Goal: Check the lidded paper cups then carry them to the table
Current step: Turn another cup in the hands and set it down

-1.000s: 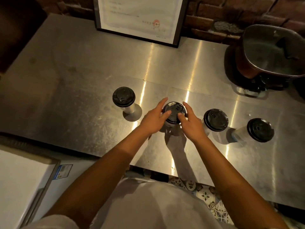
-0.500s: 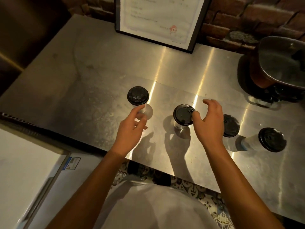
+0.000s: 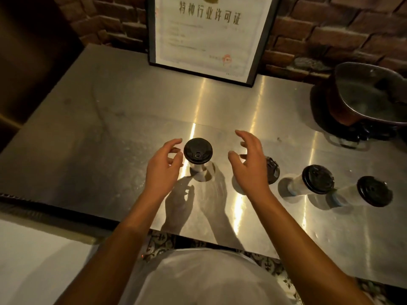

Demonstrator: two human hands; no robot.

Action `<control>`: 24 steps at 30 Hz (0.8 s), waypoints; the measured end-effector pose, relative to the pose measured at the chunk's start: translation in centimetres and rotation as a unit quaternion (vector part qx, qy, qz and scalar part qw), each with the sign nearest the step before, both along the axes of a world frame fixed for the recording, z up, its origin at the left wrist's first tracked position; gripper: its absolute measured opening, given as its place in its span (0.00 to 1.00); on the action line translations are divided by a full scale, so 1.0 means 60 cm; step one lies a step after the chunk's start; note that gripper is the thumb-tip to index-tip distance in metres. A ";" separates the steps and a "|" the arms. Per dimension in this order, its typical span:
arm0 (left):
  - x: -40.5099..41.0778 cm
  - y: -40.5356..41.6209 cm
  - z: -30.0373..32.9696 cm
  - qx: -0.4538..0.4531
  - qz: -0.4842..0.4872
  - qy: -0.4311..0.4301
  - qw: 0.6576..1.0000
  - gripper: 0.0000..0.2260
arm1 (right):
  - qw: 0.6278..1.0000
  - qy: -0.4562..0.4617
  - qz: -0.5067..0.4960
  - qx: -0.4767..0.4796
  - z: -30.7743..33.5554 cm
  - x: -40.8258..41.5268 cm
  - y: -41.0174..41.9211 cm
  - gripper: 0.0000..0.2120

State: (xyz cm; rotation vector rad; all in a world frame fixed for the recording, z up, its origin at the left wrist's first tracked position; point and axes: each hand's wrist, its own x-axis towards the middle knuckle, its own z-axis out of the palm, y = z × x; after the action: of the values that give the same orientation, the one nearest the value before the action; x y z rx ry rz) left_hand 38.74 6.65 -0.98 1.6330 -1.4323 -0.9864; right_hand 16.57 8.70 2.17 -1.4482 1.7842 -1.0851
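Several white paper cups with black lids stand in a row on a steel counter [image 3: 114, 128]. The leftmost cup [image 3: 198, 151] sits between my hands. My left hand [image 3: 164, 167] is open just left of its lid, fingers curled toward it without touching. My right hand [image 3: 251, 166] is open to the right of that cup and hides most of the second cup [image 3: 273, 170]. Two more cups [image 3: 317, 179] [image 3: 374, 191] stand further right, untouched.
A framed certificate [image 3: 209, 34] leans on the brick wall at the back. A dark pot [image 3: 370, 95] sits at the back right. A white appliance top [image 3: 33, 260] lies left below the counter's front edge. Patterned floor tiles [image 3: 160, 245] show below.
Both hands let go of the second cup's lid and moved left. They now flank the leftmost cup, and the view has shifted left and forward.
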 end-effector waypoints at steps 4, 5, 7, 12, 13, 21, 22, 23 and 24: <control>0.013 -0.044 -0.031 0.025 -0.037 -0.075 0.996 0.20 | 0.995 -0.019 0.031 0.096 -0.042 0.039 -0.028 0.27; 0.013 -0.053 -0.037 0.036 -0.049 -0.087 0.994 0.21 | 0.992 -0.028 0.034 0.120 -0.052 0.048 -0.035 0.26; 0.010 -0.069 -0.048 0.060 -0.077 -0.094 0.991 0.22 | 0.985 -0.049 0.029 0.164 -0.069 0.063 -0.048 0.25; -0.004 -0.094 -0.062 0.107 -0.124 -0.040 0.986 0.20 | 0.967 -0.092 0.023 0.235 -0.096 0.088 -0.065 0.24; -0.005 -0.092 -0.065 0.108 -0.129 -0.021 0.986 0.19 | 0.964 -0.105 0.019 0.245 -0.097 0.090 -0.065 0.24; -0.032 0.014 -0.078 0.103 -0.088 0.072 0.988 0.18 | 0.961 -0.090 0.012 0.261 -0.084 0.056 0.002 0.24; -0.038 0.034 -0.077 0.111 -0.079 0.088 0.987 0.18 | 0.963 -0.071 0.012 0.258 -0.081 0.052 0.019 0.24; -0.044 0.052 -0.076 0.114 -0.075 0.099 0.986 0.19 | 0.966 -0.054 0.011 0.254 -0.079 0.048 0.035 0.23; -0.050 0.067 -0.074 0.115 -0.077 0.104 0.985 0.19 | 0.969 -0.038 0.012 0.244 -0.075 0.045 0.047 0.23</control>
State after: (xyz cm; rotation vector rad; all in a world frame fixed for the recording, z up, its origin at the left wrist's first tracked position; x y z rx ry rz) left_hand 35.72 10.68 -5.44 1.5426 -1.3569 -1.4120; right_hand 19.27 11.53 -2.35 -1.1073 1.8089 -0.6141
